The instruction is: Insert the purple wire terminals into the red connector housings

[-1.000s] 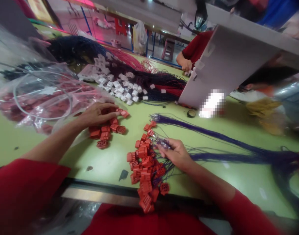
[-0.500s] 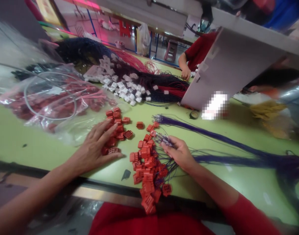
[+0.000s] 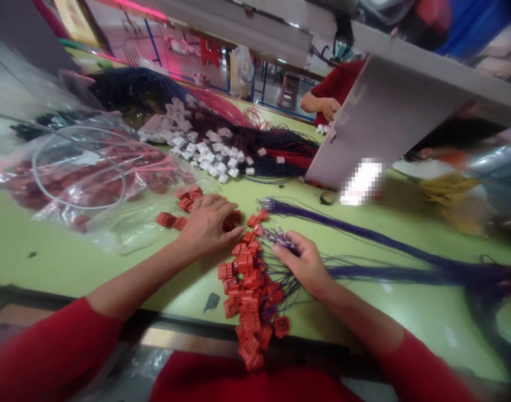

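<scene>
My left hand [image 3: 207,226] rests palm down over several orange-red plastic connector housings [image 3: 232,220], its fingers apart and bent over them; the palm hides some. In my right hand [image 3: 307,265] is a bunch of thin purple wires [image 3: 282,240], gripped just behind the silvery terminals, which point left. Between the hands, a long heap of orange-red connectors [image 3: 249,290] with wires runs toward the table's front edge. Several loose housings [image 3: 167,219] lie left of my left hand. Beyond my right hand lies another purple wire bundle [image 3: 339,221] with metal terminals.
A clear plastic bag [image 3: 79,167] of red parts lies at left. Behind are white connectors [image 3: 213,159] on dark and red wires. A grey panel [image 3: 389,123] stands at back right, near a tape roll [image 3: 327,197]. A co-worker's arm [image 3: 322,103] shows beyond it.
My left hand has slid right and slightly away, and some loose housings moved right with it. My right hand keeps its grip on the wires. The co-worker's hand has risen.
</scene>
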Demonstrator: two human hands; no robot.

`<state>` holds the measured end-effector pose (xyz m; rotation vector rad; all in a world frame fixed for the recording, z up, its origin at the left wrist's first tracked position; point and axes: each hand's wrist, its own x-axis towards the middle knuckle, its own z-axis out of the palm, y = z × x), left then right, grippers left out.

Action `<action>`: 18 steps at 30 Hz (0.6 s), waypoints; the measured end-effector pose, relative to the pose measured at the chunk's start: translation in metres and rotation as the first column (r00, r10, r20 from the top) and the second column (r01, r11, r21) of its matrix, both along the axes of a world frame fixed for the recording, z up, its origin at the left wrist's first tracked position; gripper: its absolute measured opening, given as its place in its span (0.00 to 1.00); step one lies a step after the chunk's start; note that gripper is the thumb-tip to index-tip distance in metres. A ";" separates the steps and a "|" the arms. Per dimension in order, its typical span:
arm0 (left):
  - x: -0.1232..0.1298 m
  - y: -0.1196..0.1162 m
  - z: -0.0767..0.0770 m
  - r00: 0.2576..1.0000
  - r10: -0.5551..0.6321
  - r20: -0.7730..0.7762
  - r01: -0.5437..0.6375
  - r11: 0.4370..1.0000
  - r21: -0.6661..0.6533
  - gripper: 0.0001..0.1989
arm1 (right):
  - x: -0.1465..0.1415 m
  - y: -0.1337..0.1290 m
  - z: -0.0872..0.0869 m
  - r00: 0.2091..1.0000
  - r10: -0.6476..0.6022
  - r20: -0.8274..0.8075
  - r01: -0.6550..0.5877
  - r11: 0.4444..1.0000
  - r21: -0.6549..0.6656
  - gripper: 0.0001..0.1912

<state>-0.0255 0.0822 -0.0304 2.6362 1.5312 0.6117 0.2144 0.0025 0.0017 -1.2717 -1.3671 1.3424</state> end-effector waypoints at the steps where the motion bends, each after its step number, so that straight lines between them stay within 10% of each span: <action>1: 0.005 0.004 0.000 0.999 0.018 -0.035 -0.019 1.000 -0.018 0.20 | 0.000 0.000 0.001 1.000 -0.011 0.012 0.011 1.000 0.011 0.13; 8: 0.014 0.007 0.004 0.998 0.043 -0.034 -0.045 0.998 -0.047 0.14 | 0.002 -0.001 -0.002 1.000 -0.027 -0.007 0.028 0.998 0.051 0.12; 18: 0.009 -0.052 0.016 0.765 0.003 0.644 0.171 0.963 -0.208 0.17 | 0.000 -0.002 0.004 0.995 -0.078 -0.063 0.075 0.996 -0.048 0.13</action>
